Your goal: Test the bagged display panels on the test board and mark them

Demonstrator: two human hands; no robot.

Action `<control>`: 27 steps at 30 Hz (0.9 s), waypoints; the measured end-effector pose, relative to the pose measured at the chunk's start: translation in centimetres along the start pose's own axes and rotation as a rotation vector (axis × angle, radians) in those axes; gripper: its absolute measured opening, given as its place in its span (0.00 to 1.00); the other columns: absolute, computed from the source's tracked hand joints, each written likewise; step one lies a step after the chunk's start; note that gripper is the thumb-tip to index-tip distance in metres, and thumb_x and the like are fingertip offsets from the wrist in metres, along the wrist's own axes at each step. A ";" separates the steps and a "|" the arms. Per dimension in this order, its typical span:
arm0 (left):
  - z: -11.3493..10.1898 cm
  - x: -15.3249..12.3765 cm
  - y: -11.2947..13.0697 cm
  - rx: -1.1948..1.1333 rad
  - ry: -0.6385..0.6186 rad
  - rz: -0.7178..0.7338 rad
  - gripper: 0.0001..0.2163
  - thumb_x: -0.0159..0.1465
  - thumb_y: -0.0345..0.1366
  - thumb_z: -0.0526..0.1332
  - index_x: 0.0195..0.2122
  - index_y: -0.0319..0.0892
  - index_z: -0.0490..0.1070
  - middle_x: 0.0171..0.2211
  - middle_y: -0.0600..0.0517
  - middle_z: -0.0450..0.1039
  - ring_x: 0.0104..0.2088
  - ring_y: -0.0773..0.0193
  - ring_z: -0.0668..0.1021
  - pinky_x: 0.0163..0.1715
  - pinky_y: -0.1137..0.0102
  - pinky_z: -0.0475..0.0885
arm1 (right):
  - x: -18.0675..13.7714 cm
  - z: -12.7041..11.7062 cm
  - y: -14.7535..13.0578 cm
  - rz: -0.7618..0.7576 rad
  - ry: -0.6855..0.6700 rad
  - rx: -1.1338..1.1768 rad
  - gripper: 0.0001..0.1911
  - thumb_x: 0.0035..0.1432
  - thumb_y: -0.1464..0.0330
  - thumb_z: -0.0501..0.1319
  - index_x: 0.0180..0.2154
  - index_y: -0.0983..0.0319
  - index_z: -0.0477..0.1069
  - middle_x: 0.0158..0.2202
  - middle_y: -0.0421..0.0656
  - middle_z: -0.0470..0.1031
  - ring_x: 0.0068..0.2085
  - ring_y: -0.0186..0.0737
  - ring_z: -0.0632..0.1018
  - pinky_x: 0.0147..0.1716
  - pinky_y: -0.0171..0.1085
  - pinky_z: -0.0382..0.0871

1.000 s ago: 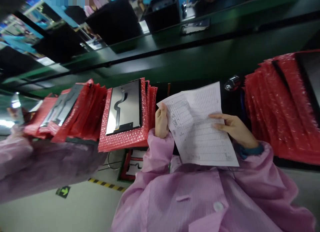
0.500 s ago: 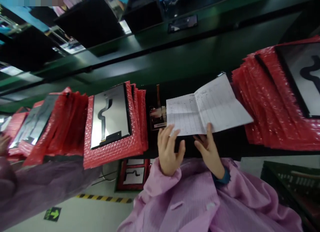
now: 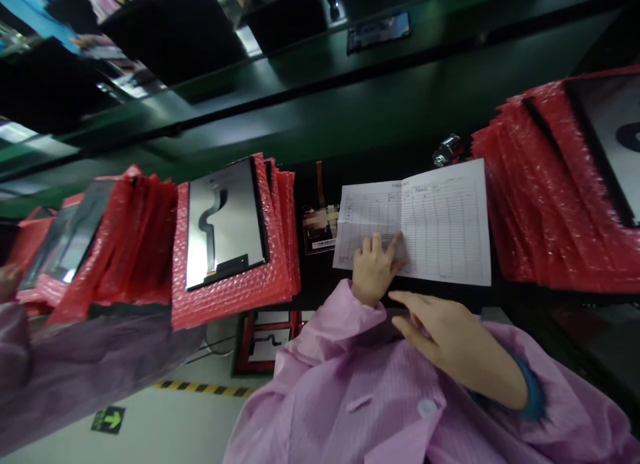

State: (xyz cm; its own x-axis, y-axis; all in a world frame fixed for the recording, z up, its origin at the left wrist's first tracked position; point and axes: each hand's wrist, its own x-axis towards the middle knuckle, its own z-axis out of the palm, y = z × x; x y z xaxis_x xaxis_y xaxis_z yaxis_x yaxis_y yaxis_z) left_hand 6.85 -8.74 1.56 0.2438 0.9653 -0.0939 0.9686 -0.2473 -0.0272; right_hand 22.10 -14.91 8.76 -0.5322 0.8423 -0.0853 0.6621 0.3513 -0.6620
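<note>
A white printed form sheet [image 3: 440, 217] with a centre fold lies flat on the dark bench. My left hand [image 3: 374, 267] rests on its lower left part, fingers stretched out flat on the paper. Nearer my chest, my right hand [image 3: 450, 341] hovers off the sheet, fingers extended and holding nothing. Both arms wear pink smock sleeves. A small labelled part with a flex strip [image 3: 320, 227] lies just left of the sheet.
Stacks of red bubble-wrap sleeves with display panels stand on the left [image 3: 230, 241], far left [image 3: 100, 237] and right [image 3: 560, 184]. A small metal object [image 3: 446, 149] lies behind the sheet. Another person's pink sleeve [image 3: 75, 357] reaches in from the lower left. Green conveyor [image 3: 350, 111] behind.
The sheet went from held up in both hands to lying flat on the bench. My left hand now presses on it; my right hand has drawn back toward my body.
</note>
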 end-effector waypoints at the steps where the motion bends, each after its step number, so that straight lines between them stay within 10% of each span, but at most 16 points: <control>1: -0.2 0.1 0.2 -0.007 -0.013 -0.002 0.27 0.72 0.53 0.53 0.70 0.54 0.58 0.59 0.40 0.69 0.52 0.50 0.75 0.42 0.61 0.77 | -0.1 -0.7 -0.6 -0.125 -0.005 0.004 0.14 0.69 0.64 0.56 0.51 0.59 0.74 0.35 0.41 0.80 0.33 0.38 0.80 0.32 0.37 0.73; 5: -0.4 0.6 0.8 -0.034 -0.031 0.017 0.29 0.71 0.55 0.53 0.69 0.47 0.62 0.70 0.40 0.59 0.53 0.49 0.75 0.42 0.61 0.78 | 0.7 -2.2 -1.8 -0.422 0.027 0.073 0.10 0.68 0.65 0.58 0.48 0.58 0.74 0.39 0.40 0.80 0.38 0.38 0.80 0.36 0.37 0.75; 11: -0.9 0.6 1.9 -0.067 -0.111 0.017 0.30 0.72 0.51 0.53 0.69 0.38 0.60 0.73 0.37 0.52 0.48 0.52 0.79 0.38 0.63 0.81 | 2.4 -1.2 3.5 -0.003 0.473 -0.262 0.19 0.70 0.63 0.53 0.55 0.66 0.71 0.53 0.54 0.76 0.54 0.51 0.77 0.53 0.50 0.75; 20: -1.1 0.1 2.1 -0.055 -0.113 0.005 0.34 0.70 0.55 0.55 0.72 0.42 0.53 0.65 0.35 0.66 0.47 0.51 0.82 0.38 0.63 0.81 | 1.0 2.3 7.0 0.174 0.242 -0.505 0.23 0.69 0.61 0.54 0.56 0.68 0.73 0.57 0.58 0.73 0.58 0.58 0.75 0.54 0.53 0.74; 27: -0.7 -1.0 2.0 -0.075 -0.111 0.025 0.33 0.70 0.54 0.56 0.70 0.40 0.59 0.73 0.36 0.50 0.48 0.50 0.82 0.36 0.63 0.82 | 2.4 0.8 8.2 0.284 0.276 -0.517 0.26 0.69 0.62 0.55 0.62 0.71 0.68 0.65 0.60 0.65 0.66 0.61 0.67 0.63 0.55 0.66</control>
State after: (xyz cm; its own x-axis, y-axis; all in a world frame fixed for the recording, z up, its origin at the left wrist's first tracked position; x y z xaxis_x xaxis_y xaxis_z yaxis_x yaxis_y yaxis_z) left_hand 8.62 -10.17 2.27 0.2647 0.9427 -0.2033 0.9643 -0.2599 0.0502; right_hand 25.79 -10.32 2.51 -0.1893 0.9813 0.0362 0.9623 0.1927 -0.1920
